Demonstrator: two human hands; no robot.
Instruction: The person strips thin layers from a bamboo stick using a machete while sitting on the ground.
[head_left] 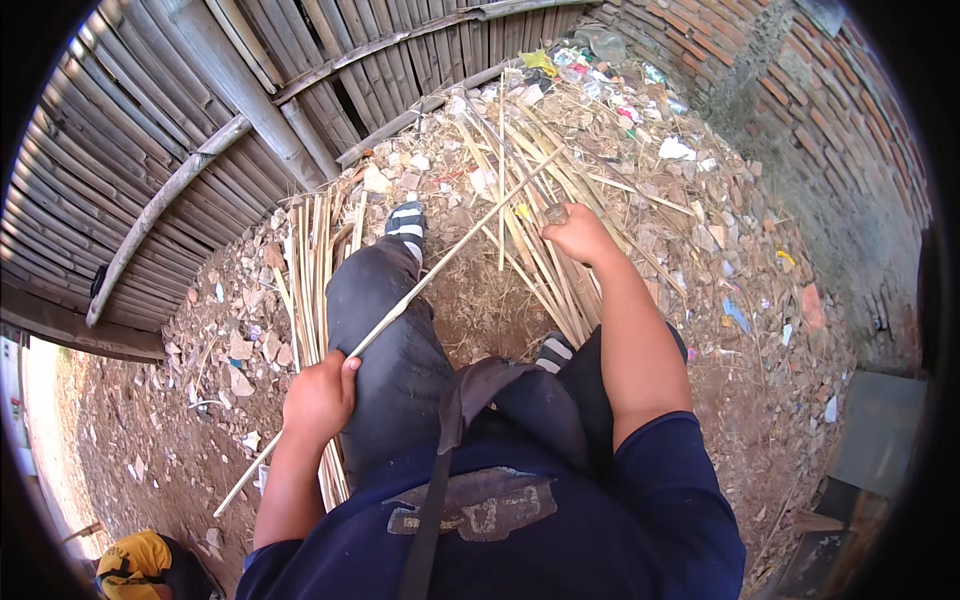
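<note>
A long, pale bamboo strip [440,263] slants across my legs, from the lower left up to the far middle. My left hand [320,398] is closed around it near its lower part, and a bit of the strip sticks out below the fist. My right hand [582,236] is a fist above the right-hand strips, with a small brownish blunt end [555,213] showing at its thumb side; what the rest of that thing is stays hidden. Under it lies a loose pile of bamboo strips [540,255]. Another bundle of strips [313,270] lies left of my left leg.
Bamboo-slat wall [120,180] with poles rises at the left and back; a brick wall [790,110] curves along the right. Stones and litter [600,85] cover the ground. A person in yellow [140,565] is at the lower left. Grey panels [880,430] stand at the right.
</note>
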